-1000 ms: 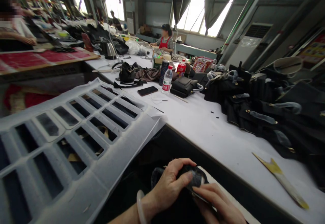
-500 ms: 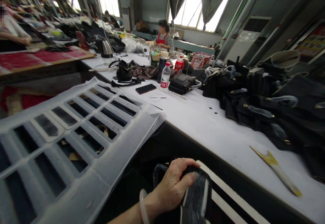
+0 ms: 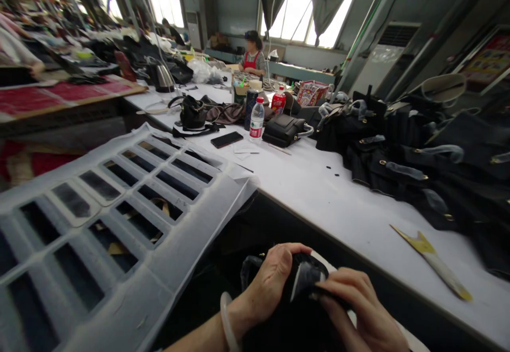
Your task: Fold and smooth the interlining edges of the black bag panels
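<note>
Low in the head view, my left hand (image 3: 271, 276), with a pale bangle (image 3: 226, 317) at its wrist, is closed over the top of a black bag (image 3: 305, 323). A shiny, film-like patch (image 3: 306, 277) with a white edge shows on the bag beside my left thumb. My right hand (image 3: 358, 307) comes in from the right and pinches a dark edge of the bag near that patch. The bag's lower part is lost in shadow. A film-wrapped handle (image 3: 249, 269) sticks out left of my left hand.
A white worktable (image 3: 295, 198) runs along the right, with a yellow-ended flat tool (image 3: 434, 261), a pile of black bags (image 3: 398, 155), a water bottle (image 3: 257, 120) and a phone (image 3: 227, 139). At left lies a slotted grey frame (image 3: 159, 267). A person in a red apron (image 3: 252, 62) sits farther back.
My right hand has come into view and taken hold of the bag's edge. The pale strip on the bag is now mostly covered. My left hand stays nearly in place.
</note>
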`<state>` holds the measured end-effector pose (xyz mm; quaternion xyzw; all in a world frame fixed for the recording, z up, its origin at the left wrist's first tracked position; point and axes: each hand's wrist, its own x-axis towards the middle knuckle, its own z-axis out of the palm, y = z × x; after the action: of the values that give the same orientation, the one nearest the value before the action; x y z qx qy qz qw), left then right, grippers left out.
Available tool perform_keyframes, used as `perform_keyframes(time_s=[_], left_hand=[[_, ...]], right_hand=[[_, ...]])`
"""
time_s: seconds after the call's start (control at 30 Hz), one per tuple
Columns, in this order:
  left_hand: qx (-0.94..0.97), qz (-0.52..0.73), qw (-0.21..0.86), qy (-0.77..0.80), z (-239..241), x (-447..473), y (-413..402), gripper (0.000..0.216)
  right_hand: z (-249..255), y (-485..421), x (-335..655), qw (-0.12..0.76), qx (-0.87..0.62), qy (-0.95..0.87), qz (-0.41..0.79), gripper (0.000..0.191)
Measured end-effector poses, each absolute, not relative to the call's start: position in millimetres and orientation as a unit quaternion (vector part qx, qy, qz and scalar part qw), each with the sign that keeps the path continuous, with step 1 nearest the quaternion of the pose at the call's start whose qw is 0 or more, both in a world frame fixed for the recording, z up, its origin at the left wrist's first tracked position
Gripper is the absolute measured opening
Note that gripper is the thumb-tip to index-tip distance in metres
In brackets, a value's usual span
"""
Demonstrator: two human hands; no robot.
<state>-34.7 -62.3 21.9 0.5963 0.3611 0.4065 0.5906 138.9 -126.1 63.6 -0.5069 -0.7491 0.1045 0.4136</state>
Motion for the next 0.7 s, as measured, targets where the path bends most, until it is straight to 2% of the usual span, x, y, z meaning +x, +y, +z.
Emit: perform_keyframes(time_s=[0.1,0.3,0.57,0.7], left_hand=[[0.587,0.406,0.601,0.358,23.3,-37.7,-62.6,0.056],[0.557,0.411,0.632,0.349,22.1,-40.2,-60.3,0.06],[0.62,0.406,0.596,0.31,18.0,-42.9,-56.1,0.047],[0.629,0.389,0.593,0.318,19.9,-44.7,-58.1,0.061]], right_hand=[[44.1,-104.9,134.6,0.468,-0.57,-0.665,0.119,0.004],[35.8,-96.9,109.8,0.538,-0.587,-0.584,0.156,0.009],[34.8,-91.8,107.3,0.537,-0.594,-0.579,0.153,0.004],[31.2,-94.1,105.6,0.546,-0.598,-0.556,0.186,0.005]])
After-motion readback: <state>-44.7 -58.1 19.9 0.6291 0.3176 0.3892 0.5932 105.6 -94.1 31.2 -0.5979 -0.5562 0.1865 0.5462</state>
